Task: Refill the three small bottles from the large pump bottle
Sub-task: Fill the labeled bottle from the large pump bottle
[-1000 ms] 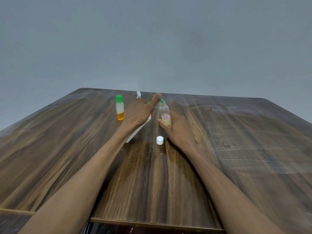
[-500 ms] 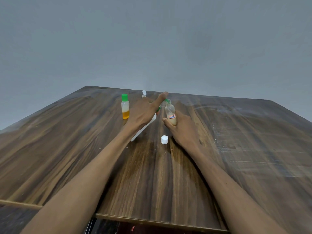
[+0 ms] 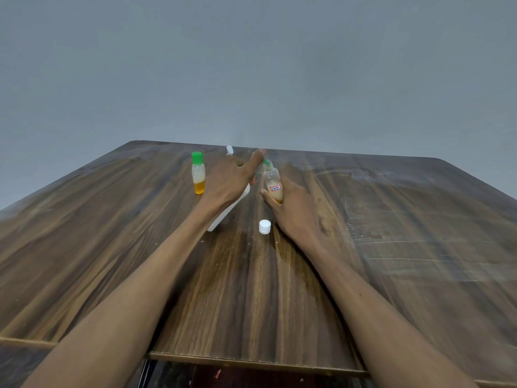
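Note:
My left hand (image 3: 228, 182) grips the large white pump bottle (image 3: 230, 210), tilted toward the right, with its white pump head (image 3: 229, 150) poking out above the knuckles. My right hand (image 3: 293, 210) holds a small clear bottle (image 3: 273, 184) with a red-edged label and pale liquid, its neck open. The pump spout is hidden behind my left fingers near that neck. A small bottle with a green cap (image 3: 198, 172), holding orange liquid at its bottom, stands upright left of my left hand. A green cap of another bottle (image 3: 265, 163) peeks out behind the held one.
A loose white cap (image 3: 264, 226) lies on the wooden table (image 3: 112, 247) just in front of my right hand. The table's near edge runs below my forearms, and a plain grey wall rises behind its far edge.
Both hands hold the same bottles in nearly the same pose. The view has shifted slightly; nothing on the table has moved.

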